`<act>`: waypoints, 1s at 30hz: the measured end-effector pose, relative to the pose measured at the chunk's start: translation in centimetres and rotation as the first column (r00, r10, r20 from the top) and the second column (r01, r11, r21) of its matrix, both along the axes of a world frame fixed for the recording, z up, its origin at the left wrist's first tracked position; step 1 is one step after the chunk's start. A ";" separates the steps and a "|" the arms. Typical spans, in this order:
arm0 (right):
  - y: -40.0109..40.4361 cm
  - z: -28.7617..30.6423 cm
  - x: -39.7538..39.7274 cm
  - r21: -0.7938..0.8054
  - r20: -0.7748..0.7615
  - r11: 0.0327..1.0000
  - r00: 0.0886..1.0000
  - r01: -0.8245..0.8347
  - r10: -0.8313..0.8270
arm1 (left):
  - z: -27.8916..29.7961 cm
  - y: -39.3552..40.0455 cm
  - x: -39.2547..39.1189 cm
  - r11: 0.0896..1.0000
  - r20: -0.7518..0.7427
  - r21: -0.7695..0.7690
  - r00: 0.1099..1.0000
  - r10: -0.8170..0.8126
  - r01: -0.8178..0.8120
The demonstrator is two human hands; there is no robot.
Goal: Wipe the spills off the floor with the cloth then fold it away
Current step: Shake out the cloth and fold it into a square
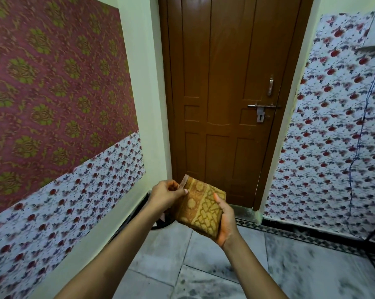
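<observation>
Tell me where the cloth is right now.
The folded cloth is low in the middle of the head view, held off the floor between the left hand and right hand, before the brown door.

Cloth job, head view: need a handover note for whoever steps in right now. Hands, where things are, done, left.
Left hand: pinches the upper left edge of the cloth, thumb on top.
Right hand: holds the cloth from the right side and below, thumb on its face.
Cloth: folded into a small thick square, held in the air in front of the brown door, above the tiled floor.
Done: the cloth is off the floor and folded.
Left: put the folded cloth away. The floor looks blotchy, but I cannot tell stains from tile pattern, so check it for leftover spills first.
</observation>
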State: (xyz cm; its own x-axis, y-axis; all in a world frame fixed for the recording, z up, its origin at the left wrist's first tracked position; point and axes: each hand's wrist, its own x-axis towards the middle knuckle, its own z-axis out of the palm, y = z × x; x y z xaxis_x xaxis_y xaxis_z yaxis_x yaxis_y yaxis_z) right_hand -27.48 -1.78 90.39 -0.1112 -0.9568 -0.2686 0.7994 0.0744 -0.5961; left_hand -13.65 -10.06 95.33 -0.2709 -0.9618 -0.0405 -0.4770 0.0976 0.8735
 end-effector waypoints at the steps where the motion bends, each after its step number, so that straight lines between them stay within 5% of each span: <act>1: 0.1 0.2 -0.1 -0.005 -0.002 1.000 1.000 -0.007 0.007 | -0.1 0.0 0.3 0.997 -0.050 0.073 0.998 -0.027 0.030; 4: 0.3 0.5 -0.2 0.004 -0.063 0.999 0.997 -0.036 0.036 | -0.8 0.0 1.6 0.909 -0.263 0.380 0.962 -0.073 0.173; 6: 0.3 0.9 -0.2 0.028 -0.132 0.997 0.988 -0.075 0.078 | -1.5 -0.1 2.1 0.872 -0.368 0.450 0.929 -0.018 0.195; 12: -0.7 1.2 -0.5 0.236 -0.431 0.967 0.881 -0.097 0.194 | -1.6 -0.1 2.8 0.898 -0.377 0.422 0.925 0.051 0.123; 16: -1.2 0.3 0.0 0.144 -0.540 0.989 0.839 0.012 0.068 | -2.4 0.3 2.7 0.893 -0.452 0.435 0.885 0.109 0.113; 22: -1.2 0.2 0.9 0.060 -0.601 0.988 0.795 0.145 -0.080 | -3.6 0.5 2.1 0.882 -0.496 0.436 0.865 0.069 0.180; 30: 1.5 -3.2 1.7 0.188 -0.573 0.958 0.816 0.217 -0.073 | -8.0 1.1 1.8 0.868 -0.428 0.492 0.887 0.175 0.066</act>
State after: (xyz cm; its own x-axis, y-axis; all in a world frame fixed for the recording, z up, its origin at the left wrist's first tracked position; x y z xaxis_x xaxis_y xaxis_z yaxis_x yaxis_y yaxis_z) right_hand -25.82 -0.31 87.15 -0.4424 -0.8339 -0.3301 0.3494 0.1788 -0.9198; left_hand -11.82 -9.01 87.38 -0.3224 -0.8634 -0.3879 -0.0167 -0.4046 0.9144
